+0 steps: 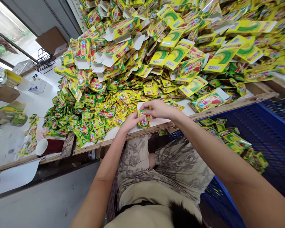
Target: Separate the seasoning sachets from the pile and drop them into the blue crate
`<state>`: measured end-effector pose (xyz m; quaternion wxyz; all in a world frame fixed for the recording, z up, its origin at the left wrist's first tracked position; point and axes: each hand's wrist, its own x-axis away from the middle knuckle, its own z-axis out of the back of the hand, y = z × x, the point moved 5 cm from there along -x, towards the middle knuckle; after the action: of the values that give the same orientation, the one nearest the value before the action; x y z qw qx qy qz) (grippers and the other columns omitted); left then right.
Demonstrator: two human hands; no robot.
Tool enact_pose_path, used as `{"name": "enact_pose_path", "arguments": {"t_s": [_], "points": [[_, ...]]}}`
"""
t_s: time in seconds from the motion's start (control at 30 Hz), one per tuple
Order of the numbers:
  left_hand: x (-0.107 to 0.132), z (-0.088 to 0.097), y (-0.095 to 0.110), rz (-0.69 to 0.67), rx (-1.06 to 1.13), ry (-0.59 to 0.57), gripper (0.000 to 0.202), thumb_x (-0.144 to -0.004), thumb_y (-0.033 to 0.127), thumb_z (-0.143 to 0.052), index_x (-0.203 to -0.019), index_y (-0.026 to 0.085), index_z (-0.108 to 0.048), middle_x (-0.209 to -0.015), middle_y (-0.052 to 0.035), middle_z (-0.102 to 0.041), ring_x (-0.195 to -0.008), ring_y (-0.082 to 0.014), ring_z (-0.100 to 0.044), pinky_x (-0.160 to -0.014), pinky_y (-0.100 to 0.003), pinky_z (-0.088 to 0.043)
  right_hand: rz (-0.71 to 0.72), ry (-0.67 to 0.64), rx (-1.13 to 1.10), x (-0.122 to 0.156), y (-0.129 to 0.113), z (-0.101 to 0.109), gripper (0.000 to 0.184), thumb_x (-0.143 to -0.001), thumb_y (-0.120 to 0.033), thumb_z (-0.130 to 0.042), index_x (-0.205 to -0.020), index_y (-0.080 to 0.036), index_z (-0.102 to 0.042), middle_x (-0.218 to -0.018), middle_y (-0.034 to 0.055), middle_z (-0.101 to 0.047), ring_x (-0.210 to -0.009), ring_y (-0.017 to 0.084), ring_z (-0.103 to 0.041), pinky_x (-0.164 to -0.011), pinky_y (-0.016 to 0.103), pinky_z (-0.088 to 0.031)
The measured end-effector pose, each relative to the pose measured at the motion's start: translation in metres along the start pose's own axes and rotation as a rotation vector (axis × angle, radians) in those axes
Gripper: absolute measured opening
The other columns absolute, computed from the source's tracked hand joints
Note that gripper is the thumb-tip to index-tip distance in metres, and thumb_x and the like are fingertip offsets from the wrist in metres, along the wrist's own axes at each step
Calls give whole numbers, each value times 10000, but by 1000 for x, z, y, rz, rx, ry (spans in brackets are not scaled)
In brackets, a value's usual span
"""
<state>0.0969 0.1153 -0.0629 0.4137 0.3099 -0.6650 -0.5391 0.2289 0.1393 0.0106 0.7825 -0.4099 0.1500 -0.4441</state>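
A small yellow-green printed candy box [144, 123] stands between my hands at the table's front edge, with a white flap showing at its top. My left hand [131, 121] is closed on the box's left side, thumb across its front. From the right, my right hand [158, 109] pinches the upper part of the box; whether its fingers also hold a sachet cannot be made out. Just beyond lie loose yellow sachets [122, 98], and to the left spreads a heap of green sachets [85, 122].
A large pile of printed boxes [173, 53], several with open flaps, covers the back of the table. On the left are a dark red cup [53, 147], a phone [68, 145] and a black wire rack [44, 60]. Blue crates [263, 136] with packs stand below right.
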Motion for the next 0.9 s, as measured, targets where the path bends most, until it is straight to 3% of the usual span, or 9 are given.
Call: {"name": "enact_pose_path", "arguments": {"t_s": [0.13, 0.23, 0.3, 0.37, 0.43, 0.5, 0.6, 0.73, 0.9], "points": [[1, 3, 1, -71, 13, 86, 584, -693, 595, -733, -1059, 145, -664, -967, -66, -725, -952, -239, -658, -852, -343, -514, -11, -69, 147, -6, -8, -1, 163, -835, -188, -561, -837, -178, -724, -612, -6, -643, -545, 102, -530, -559, 227, -342], [3, 6, 5, -130, 55, 192, 536, -720, 597, -708, -1035, 164, -671, -936, -51, -731, -888, -209, -660, -813, -319, -515, 31, -18, 121, -4, -5, -7, 170, -836, -204, -566, -855, -180, -733, -695, 22, -684, -593, 122, -553, -571, 236, -382], [5, 7, 7, -147, 68, 234, 502, -720, 580, -717, -1000, 164, -682, -913, -49, -736, -859, -206, -663, -787, -316, -516, 65, 179, -43, 2, 3, -6, 225, -844, -243, -571, -1009, -191, -716, -934, 55, -719, -635, 126, -575, -589, 247, -436], [6, 6, 10, -154, 68, 246, 480, -716, 561, -729, -976, 159, -690, -916, -51, -740, -859, -209, -667, -781, -317, -517, 40, 470, -257, 13, 19, -1, 346, -840, -298, -596, -1174, -217, -640, -1200, 84, -652, -658, 120, -582, -571, 255, -476], [6, 2, 12, -151, 72, 227, 478, -703, 546, -746, -977, 159, -692, -933, -51, -743, -867, -209, -668, -789, -317, -518, -46, 594, -465, 21, 35, -3, 403, -819, -363, -641, -1196, -227, -596, -1232, 94, -618, -640, 112, -576, -525, 254, -490], [4, -3, 13, -130, 100, 200, 491, -678, 535, -772, -986, 162, -691, -947, -47, -743, -879, -210, -669, -805, -319, -518, -147, 475, -652, 21, 44, -14, 349, -802, -411, -674, -1077, -205, -614, -972, 63, -668, -582, 105, -552, -500, 247, -495], [2, -9, 10, -62, 259, 208, 476, -695, 548, -756, -966, 163, -686, -956, -49, -741, -945, -232, -672, -868, -349, -514, -238, 280, -807, 16, 43, -24, 270, -782, -411, -714, -885, -187, -605, -599, -28, -550, -497, 91, -495, -477, 221, -476], [1, -11, 9, 58, 529, 199, 350, -800, 453, -674, -964, 144, -673, -983, -75, -741, -1091, -262, -648, -998, -415, -476, -261, 182, -807, 8, 35, -21, 251, -729, -339, -774, -786, -182, -586, -559, -47, -526, -473, 70, -469, -437, 189, -413], [-1, -3, 19, 185, 608, 77, 258, -684, 164, -684, -937, 114, -684, -939, -82, -752, -1059, -268, -670, -1022, -435, -471, -228, 127, -784, -1, 33, -20, 254, -683, -294, -791, -831, -175, -622, -629, -38, -559, -496, 68, -465, -451, 200, -405]]}}
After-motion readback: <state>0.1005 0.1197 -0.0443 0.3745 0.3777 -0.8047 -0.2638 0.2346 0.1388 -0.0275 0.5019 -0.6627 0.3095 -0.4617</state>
